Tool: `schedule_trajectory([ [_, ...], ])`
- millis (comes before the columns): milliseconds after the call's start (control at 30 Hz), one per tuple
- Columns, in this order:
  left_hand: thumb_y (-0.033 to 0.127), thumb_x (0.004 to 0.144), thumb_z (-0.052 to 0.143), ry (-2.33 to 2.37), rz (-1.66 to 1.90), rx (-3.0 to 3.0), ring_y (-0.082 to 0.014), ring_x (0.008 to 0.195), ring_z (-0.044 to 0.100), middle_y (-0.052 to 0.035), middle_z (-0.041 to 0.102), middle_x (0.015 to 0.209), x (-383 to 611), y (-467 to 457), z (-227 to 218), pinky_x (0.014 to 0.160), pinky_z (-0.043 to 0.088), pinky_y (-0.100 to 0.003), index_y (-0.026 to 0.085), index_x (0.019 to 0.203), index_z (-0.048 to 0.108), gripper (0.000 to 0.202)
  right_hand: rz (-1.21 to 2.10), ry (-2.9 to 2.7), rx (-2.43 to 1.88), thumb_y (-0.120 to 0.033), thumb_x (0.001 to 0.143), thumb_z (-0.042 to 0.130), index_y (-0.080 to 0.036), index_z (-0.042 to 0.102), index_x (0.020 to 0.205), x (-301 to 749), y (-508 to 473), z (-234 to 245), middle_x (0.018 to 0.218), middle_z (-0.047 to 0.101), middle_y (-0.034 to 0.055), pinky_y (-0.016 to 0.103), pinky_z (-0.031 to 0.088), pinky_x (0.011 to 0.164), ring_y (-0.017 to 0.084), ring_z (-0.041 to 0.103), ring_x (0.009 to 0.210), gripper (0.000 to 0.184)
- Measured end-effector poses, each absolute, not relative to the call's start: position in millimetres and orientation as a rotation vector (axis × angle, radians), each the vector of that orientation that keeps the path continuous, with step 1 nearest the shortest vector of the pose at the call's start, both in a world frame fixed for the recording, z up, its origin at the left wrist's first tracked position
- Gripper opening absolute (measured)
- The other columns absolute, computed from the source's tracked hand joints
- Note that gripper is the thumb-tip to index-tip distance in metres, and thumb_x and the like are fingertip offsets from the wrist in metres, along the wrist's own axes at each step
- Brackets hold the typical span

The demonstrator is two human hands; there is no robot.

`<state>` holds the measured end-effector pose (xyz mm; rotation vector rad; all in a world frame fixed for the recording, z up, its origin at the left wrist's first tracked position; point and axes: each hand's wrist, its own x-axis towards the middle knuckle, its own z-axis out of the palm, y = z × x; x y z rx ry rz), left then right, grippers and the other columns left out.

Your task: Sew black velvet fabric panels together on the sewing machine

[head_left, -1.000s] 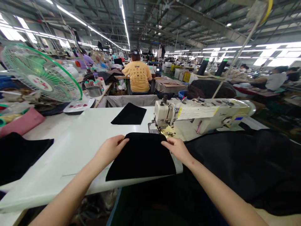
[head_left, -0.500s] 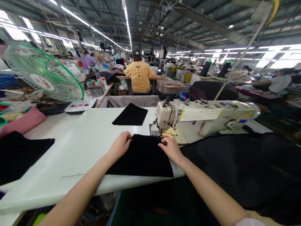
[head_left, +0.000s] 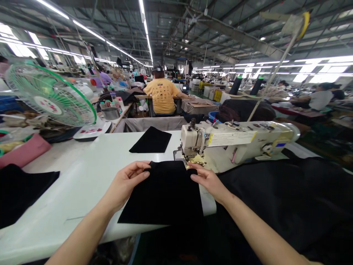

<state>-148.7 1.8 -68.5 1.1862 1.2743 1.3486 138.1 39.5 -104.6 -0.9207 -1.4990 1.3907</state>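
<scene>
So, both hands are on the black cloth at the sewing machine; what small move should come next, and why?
Probably slide the black fabric piece a little forward, under the presser foot. The left hand and right hand pinch its far edge, which lies just short of the foot.

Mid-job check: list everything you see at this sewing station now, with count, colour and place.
flat black fabric piece: one, black, table's near edge, far edge by the machine's needle
smaller black fabric panel: one, black, farther back on the table
white industrial sewing machine: one, white, right of centre
white work table: one, white, under everything
large black cloth: one, black, spread at right
dark cloth: one, black, left edge
pink cloth: one, pink, far left
green-guarded desk fan: one, green and white, back left
person in a yellow shirt: one, seated ahead, back turned
left hand: one, pinching the piece's left corner
right hand: one, flat on its right corner
</scene>
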Motion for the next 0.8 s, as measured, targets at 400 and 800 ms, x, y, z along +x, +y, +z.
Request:
schedule_trajectory([
  [400,0.043,0.069,0.083,1.328,1.367,1.36,-0.025,0.11,0.065,-0.0049,0.07,0.122,-143.8,-23.6,-41.8,0.098,0.051,-0.029,0.027,0.095,0.08,0.03,1.112,-1.459,-0.697,-0.036,0.087,0.07,-0.021,0.066,0.062,134.5,20.3,-103.5,0.147,0.054,0.0066,0.044,0.031,0.115,0.03,0.047,0.136,0.029],
  [800,0.047,0.064,0.086,1.335,1.476,0.988,-0.0226,0.1,0.067,-0.005,0.077,0.103,-124.0,-30.4,-44.0,0.088,0.05,-0.027,0.022,0.088,0.08,0.035,1.141,-0.997,-0.926,-0.041,0.063,0.088,-0.022,0.077,0.082,133.8,11.2,-102.8,0.108,0.072,0.0051,0.037,0.05,0.094,0.025,0.065,0.1,0.03],
])
